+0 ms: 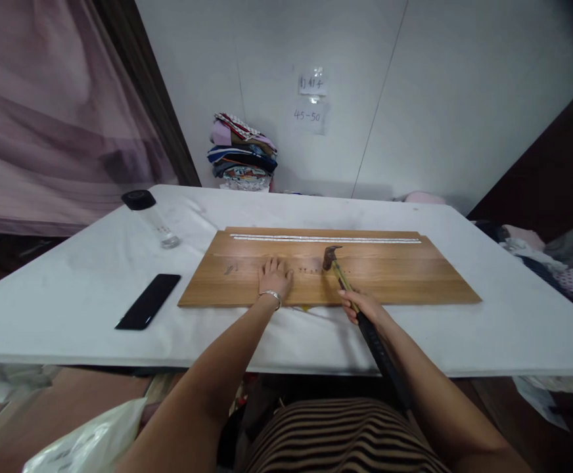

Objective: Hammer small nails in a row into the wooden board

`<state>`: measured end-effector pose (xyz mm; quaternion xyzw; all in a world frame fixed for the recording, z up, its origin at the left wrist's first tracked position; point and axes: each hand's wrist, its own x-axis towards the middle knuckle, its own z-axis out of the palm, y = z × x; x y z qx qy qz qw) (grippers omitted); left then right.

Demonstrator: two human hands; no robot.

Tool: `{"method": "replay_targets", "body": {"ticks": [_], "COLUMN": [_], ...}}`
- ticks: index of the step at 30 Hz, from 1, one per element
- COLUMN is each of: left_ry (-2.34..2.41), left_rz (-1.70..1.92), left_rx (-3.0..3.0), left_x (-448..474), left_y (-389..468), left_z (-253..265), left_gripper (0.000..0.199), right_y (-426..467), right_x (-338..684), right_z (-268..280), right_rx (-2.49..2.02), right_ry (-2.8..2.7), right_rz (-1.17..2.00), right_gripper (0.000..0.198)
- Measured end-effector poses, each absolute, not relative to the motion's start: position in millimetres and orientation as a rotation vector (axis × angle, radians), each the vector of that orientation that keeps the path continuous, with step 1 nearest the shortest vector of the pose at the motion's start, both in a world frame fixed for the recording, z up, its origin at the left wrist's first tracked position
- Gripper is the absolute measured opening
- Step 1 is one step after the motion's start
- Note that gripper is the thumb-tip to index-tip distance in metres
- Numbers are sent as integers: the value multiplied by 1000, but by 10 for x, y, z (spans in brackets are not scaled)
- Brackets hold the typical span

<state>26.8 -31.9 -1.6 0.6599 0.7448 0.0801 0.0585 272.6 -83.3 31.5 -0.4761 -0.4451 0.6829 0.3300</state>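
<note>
A wooden board (389, 282) lies flat on the white table. My left hand (275, 277) rests on it palm down with the fingers spread. In my right hand (363, 307) is a claw hammer (372, 341), gripped by its handle, with the head over the middle of the board. A row of small nails or holes (311, 270) runs between my left hand and the hammer head; which they are, I cannot tell. Left of my left hand lie a few loose nails (229, 269). Two white strips (326, 238) stretch along the board's far edge.
A black phone (149, 302) lies left of the board on the white-covered table (60, 309). Behind it a clear bottle (153, 220) with a black lid stands. Folded clothes (244, 154) are stacked at the wall, which carries paper notes (311, 105).
</note>
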Motion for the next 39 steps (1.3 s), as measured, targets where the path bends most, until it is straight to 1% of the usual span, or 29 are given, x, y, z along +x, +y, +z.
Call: {"method": "replay_targets", "body": {"ticks": [9,22,39], "left_ry": [2249,2244,2237], "left_rz": [241,249,258], "left_rx": [1989,1987,1987], "left_x": [275,281,281], "left_y": [-333,-350,-343], "left_z": [23,42,27], "left_gripper": [58,55,56], "right_y": [-831,-826,-833], "right_x": [2727,2711,2696], "right_z": [311,246,362], "right_rx": [-1282,-1263,-1233], "right_ry": [-1172,-1168,-1111], "right_rz": [1778,1793,1781], "right_gripper": [51,50,51]}}
